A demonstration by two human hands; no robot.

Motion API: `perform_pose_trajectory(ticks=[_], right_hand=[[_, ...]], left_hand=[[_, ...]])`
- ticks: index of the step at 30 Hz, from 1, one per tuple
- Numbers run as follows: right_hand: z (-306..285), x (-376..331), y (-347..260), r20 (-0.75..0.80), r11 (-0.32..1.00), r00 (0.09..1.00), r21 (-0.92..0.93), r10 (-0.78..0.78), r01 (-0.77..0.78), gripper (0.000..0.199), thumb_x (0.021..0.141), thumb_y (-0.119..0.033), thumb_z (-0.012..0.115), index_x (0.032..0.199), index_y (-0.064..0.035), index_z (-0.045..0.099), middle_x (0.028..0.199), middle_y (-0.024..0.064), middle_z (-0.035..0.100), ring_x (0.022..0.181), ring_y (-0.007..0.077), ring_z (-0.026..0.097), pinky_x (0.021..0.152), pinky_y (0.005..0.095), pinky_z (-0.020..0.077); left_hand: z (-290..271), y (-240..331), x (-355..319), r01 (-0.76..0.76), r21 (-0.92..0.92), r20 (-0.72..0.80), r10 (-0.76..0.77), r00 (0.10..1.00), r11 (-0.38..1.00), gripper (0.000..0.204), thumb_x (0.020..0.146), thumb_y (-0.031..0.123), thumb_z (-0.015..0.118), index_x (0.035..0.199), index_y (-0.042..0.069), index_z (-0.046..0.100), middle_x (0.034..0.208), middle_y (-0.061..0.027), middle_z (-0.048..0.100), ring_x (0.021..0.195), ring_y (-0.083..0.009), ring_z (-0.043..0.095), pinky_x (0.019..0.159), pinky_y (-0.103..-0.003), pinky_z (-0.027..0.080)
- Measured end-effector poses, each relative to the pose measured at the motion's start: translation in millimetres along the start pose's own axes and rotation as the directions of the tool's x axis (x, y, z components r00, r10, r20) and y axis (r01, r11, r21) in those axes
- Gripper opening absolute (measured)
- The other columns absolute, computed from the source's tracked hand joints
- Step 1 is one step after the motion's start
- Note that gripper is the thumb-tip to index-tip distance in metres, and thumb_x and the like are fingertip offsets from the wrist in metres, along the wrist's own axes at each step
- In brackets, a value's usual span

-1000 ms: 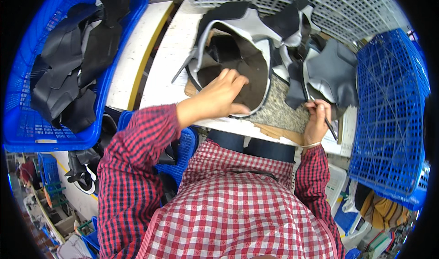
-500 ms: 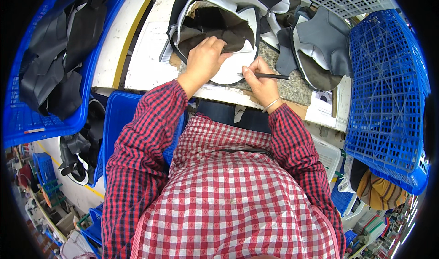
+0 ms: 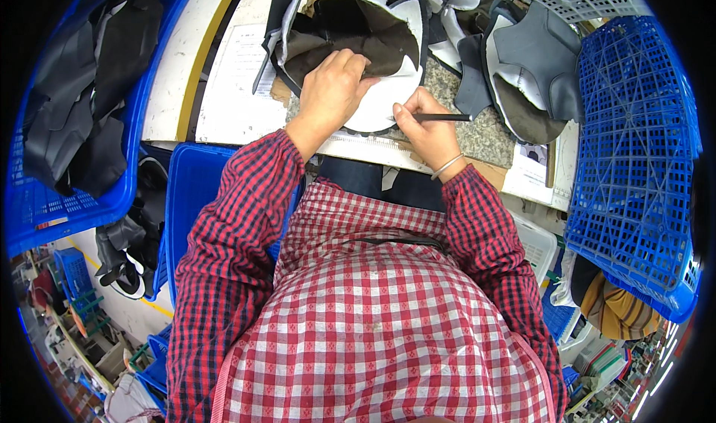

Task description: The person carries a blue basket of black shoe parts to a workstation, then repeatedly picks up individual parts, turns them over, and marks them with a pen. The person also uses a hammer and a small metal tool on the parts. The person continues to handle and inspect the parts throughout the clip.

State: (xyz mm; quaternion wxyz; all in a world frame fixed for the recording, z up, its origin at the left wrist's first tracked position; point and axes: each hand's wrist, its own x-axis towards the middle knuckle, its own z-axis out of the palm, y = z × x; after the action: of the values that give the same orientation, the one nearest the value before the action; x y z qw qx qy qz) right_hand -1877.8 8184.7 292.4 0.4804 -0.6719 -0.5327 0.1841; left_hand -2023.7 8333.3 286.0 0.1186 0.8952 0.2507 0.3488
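A shoe upper (image 3: 385, 108) lies on the worktable with its white backing and dark brown fuzzy lining turned up and its black outer edge showing. My left hand (image 3: 332, 95) rests on it, fingers curled together over the brown lining where it meets the white part. In my right hand (image 3: 430, 133) is a slim black pen (image 3: 450, 117), pinched between thumb and fingers. Its tip points left onto the white part near the rounded lower edge. Further right lies another dark grey upper (image 3: 533, 57) with brown lining inside.
Blue crates flank me: one (image 3: 123, 199) at the left holds black cut pieces (image 3: 67, 95), and an open-mesh one (image 3: 634, 154) stands right. A ruler strip (image 3: 362, 144) runs along the front edge of the table. Printed papers (image 3: 237, 76) lie at left. A blue bin (image 3: 195, 169) sits below.
The view has shifted slightly. My left hand keeps its hold on the upper, and the pen in my right hand has turned a little, now lying nearly level.
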Motion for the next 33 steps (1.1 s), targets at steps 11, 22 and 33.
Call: perform_pose_trajectory(ticks=[11, 22, 33], right_hand=[[-15, -9, 19, -0.033, 0.918, 0.999, 0.396, 0.036, -0.02, 0.024, 0.096, -0.009, 0.07, 0.079, -0.0063, 0.053, 0.075, -0.0038, 0.051, 0.07, 0.0052, 0.045, 0.064, 0.0246, 0.0392], [-55, -32, -41, -0.043, 0.777, 0.939, 0.549, -0.341, 0.308, 0.019, 0.097, -0.015, 0.067, 0.088, -0.0117, 0.05, 0.073, 0.0011, 0.059, 0.068, 0.0117, 0.056, 0.093, 0.0437, 0.0467], [-103, 9, -43, -0.32, 0.788, 0.931, 0.521, -0.175, 0.328, 0.02, 0.103, -0.019, 0.057, 0.09, -0.0074, 0.049, 0.078, 0.006, 0.056, 0.075, 0.0138, 0.053, 0.119, 0.0606, 0.0306]], left_hand=[[-55, 25, 20, -0.188, -0.158, -0.133, 0.168, 0.977, 0.969, 0.07, 0.073, 0.033, 0.09, 0.128, 0.002, 0.058, 0.12, -0.0159, 0.059, 0.113, -0.034, 0.055, 0.097, -0.043, 0.046], [-154, 30, 109, -0.018, 0.078, -0.391, 0.047, 0.919, 0.997, 0.007, 0.088, 0.007, 0.063, 0.091, 0.003, 0.059, 0.072, -0.0227, 0.062, 0.068, -0.0436, 0.065, 0.06, -0.046, 0.051], [-106, 39, 186, -0.17, 0.069, -0.347, 0.183, 0.92, 0.983, 0.06, 0.091, 0.022, 0.07, 0.138, -0.009, 0.047, 0.127, -0.0267, 0.058, 0.117, -0.0408, 0.059, 0.097, -0.052, 0.051]])
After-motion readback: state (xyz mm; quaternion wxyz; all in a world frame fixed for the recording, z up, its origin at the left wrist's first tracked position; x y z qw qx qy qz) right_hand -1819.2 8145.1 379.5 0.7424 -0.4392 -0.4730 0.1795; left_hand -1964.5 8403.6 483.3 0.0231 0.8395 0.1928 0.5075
